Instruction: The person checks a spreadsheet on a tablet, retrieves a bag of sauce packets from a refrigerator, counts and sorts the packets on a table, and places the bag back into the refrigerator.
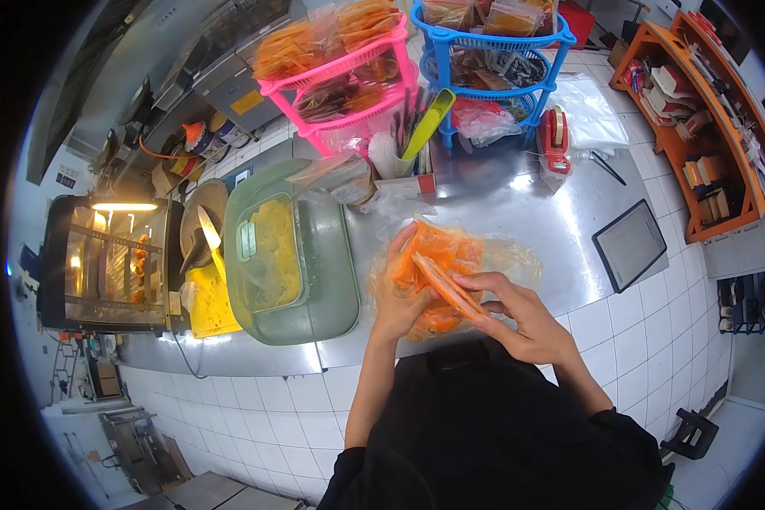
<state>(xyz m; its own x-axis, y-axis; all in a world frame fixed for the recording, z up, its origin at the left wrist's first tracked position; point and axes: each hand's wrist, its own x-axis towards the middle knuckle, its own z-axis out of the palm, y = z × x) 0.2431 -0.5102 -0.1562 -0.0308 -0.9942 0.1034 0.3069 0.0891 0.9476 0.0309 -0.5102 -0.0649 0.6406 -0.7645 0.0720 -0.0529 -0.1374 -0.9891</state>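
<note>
Orange packets in clear plastic (444, 248) are between my hands over the metal table. My left hand (399, 293) grips them from the left, its fingers wrapped round their edge. My right hand (523, 319) pinches a flat orange packet (447, 286) between thumb and fingers, tilted against the others. Under and around them spreads a clear plastic bag (514, 263), with more orange packets (440, 318) low in it near my body. What the packets contain is too unclear to name.
Left of my hands sits a green lidded container (331, 289) with yellow food inside. Behind stand a pink rack (331, 81) and a blue rack (493, 41), both holding packets. A red tape dispenser (555, 140) and a tablet (629, 244) lie to the right.
</note>
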